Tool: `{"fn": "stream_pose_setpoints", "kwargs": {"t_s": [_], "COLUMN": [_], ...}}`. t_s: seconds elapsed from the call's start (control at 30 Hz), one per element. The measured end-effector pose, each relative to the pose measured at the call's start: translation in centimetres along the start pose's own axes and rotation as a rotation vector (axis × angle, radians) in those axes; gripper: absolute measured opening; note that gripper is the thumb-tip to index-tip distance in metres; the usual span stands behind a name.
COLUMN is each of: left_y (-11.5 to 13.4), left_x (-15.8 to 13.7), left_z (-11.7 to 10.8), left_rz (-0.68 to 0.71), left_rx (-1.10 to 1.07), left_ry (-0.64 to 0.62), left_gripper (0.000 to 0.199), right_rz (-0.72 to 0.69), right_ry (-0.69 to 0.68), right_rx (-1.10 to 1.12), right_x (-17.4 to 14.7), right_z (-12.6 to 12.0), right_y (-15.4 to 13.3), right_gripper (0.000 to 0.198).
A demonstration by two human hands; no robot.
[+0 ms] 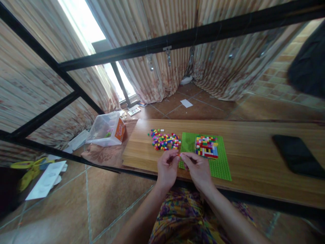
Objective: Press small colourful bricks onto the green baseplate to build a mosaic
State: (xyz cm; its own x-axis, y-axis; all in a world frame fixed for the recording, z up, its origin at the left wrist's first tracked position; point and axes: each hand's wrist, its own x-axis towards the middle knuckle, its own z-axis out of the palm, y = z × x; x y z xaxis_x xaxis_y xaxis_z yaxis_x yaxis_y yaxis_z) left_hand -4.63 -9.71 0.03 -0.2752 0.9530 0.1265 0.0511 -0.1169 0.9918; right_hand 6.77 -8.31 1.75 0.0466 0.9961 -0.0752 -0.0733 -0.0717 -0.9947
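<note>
Head view shows the left hand [167, 167] and right hand [196, 168] meeting at frame centre, fingertips pinching a tiny brick [179, 155] together over the green baseplate [220, 166], near the loose bricks [164, 139].

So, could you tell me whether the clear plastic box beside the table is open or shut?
Open: the box on the floor has no lid on it, and its top gapes toward the camera. What lies inside is too small to make out.
</note>
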Motion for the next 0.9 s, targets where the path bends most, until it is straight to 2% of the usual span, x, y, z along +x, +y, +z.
{"fn": "stream_pose_setpoints", "kwargs": {"t_s": [0.23,0.43,0.67,0.8,0.9], "left_y": [0.5,0.9,1.3,1.4,1.1], "left_x": [-0.1,0.0,0.3,0.3,0.4], "left_z": [0.1,-0.2,-0.7,-0.6,-0.3], "left_rz": [0.027,0.052,0.084,0.098,0.095], "left_rx": [0.05,0.124,0.18,0.191,0.195], "left_ry": [-0.02,-0.06,-0.171,-0.196,-0.227], "left_gripper": [0.016,0.018,0.018,0.018,0.02], "right_rz": [-0.052,-0.114,-0.204,-0.179,-0.129], "right_ry": [0.018,-0.046,-0.174,-0.195,-0.122], "right_rx": [-0.064,-0.171,-0.324,-0.327,-0.281], "right_x": [-0.1,0.2,0.5,0.7,0.5], "right_z": [-0.4,-1.3,-2.5,-3.0,-3.1], "right_y": [0.0,0.2,-0.2,-0.1,0.4], "right_gripper": [0.03,0.026,0.023,0.024,0.027]}}
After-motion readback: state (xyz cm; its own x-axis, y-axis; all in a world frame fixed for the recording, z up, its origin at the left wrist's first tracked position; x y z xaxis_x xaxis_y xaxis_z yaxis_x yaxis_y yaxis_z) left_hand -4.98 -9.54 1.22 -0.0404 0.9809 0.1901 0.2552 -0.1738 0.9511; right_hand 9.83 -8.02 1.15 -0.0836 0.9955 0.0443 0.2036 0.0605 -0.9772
